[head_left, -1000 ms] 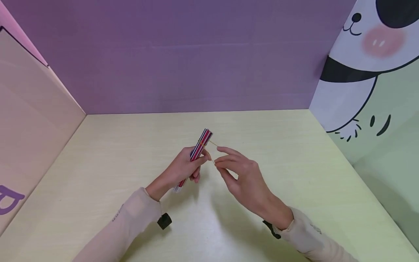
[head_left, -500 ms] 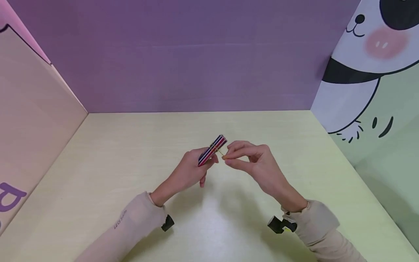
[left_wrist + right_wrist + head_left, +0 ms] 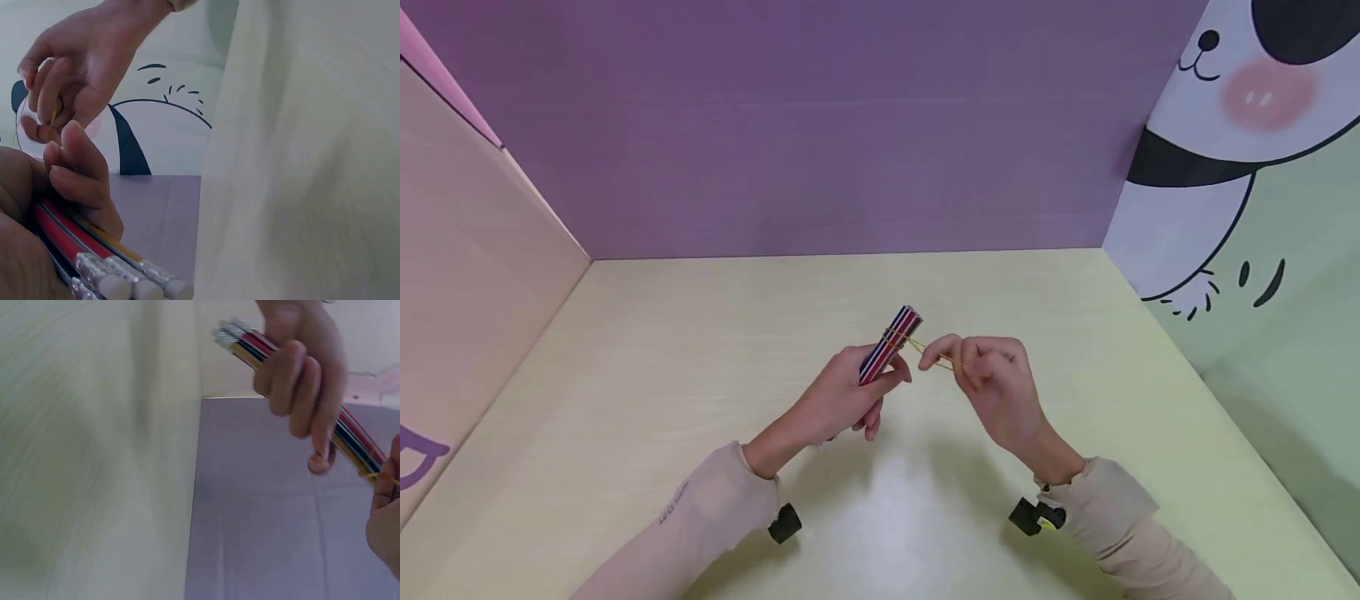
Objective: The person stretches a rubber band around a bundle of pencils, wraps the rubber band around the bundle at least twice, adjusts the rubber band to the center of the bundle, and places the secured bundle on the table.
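Note:
My left hand [image 3: 846, 396] grips a bundle of striped pencils [image 3: 891, 343], held at a slant above the table. White erasers in silvery ferrules [image 3: 115, 286] stick out at the bundle's lower end in the left wrist view. A thin yellow rubber band [image 3: 917, 343] loops round the pencils near their upper end and is stretched off to the right. The far part of that band runs to the curled fingers of my right hand [image 3: 1000, 392], which hold it a short way from the bundle. In the right wrist view, the left hand [image 3: 306, 381] wraps the middle of the pencils.
Both hands are over a pale wooden table [image 3: 700, 333]. A purple wall [image 3: 850, 133] stands behind it, a pinkish panel [image 3: 467, 225] at the left, and a green panel with a cartoon panda [image 3: 1195, 225] at the right. Small black cameras [image 3: 785, 523] sit at the wrists.
The pencils have shifted right and tilted more. My right hand has moved right and turned, its fingers going from a fingertip pinch to curled, with the band drawn out in a longer loop.

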`<state>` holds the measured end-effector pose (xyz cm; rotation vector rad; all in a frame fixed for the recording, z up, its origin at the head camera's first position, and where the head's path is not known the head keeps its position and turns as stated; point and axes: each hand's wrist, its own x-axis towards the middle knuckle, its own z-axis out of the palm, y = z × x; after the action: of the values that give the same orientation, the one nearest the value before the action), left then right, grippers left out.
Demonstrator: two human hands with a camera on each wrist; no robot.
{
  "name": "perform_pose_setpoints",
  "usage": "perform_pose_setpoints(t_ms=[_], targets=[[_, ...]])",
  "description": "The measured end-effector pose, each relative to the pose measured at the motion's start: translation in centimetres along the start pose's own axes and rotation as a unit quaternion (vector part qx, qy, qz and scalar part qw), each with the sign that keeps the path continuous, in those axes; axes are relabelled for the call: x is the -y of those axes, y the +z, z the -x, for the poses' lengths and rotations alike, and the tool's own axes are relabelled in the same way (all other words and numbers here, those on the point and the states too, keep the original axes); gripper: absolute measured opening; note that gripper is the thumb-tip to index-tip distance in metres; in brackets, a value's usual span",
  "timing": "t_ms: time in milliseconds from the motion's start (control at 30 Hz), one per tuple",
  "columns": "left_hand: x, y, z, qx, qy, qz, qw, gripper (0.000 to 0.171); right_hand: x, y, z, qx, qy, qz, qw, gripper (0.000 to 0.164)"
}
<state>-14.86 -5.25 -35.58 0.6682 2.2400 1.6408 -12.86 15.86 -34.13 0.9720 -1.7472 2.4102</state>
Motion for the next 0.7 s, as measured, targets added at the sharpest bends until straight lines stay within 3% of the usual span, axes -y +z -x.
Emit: perform_pose_setpoints(t_ms=[67,133,233,367,467,600,700], targets=[[0.1,-0.2,-0.1,0.012,-0.019,0.034,0.9992,0.014,-0.5,0.4,0.3,0.02,-0.028,0.083,0.996,0.034],[0.1,-0.5,-0.1,0.017,-0.035,0.069,0.9968,0.019,-0.9,0.8,0.4,0.034,-0.037,0.165,0.985,0.035],[0.2,-1.1,-0.1,0.007,-0.051,0.114,0.9922,0.022,-1.3,1.0,0.3,0.045,-0.031,0.235,0.97,0.011],[0.4,-1.9,-0.2,-0.015,-0.058,0.132,0.9894,0.022,-1.0,0.5,-0.5,0.03,0.013,0.208,0.978,0.015],[0.4,-2.2,-0.2,-0.036,-0.044,0.118,0.9913,0.021,-1.1,-0.2,-1.3,-0.005,0.075,0.192,0.979,0.014],[0.4,-1.8,-0.2,-0.056,0.003,0.058,0.9968,0.018,-2.3,-1.2,-2.3,-0.056,0.194,0.148,0.968,0.017],[0.6,-1.3,-0.3,-0.065,0.049,-0.015,0.9966,0.014,-3.1,-2.0,-2.9,-0.056,0.268,0.101,0.957,0.013]])
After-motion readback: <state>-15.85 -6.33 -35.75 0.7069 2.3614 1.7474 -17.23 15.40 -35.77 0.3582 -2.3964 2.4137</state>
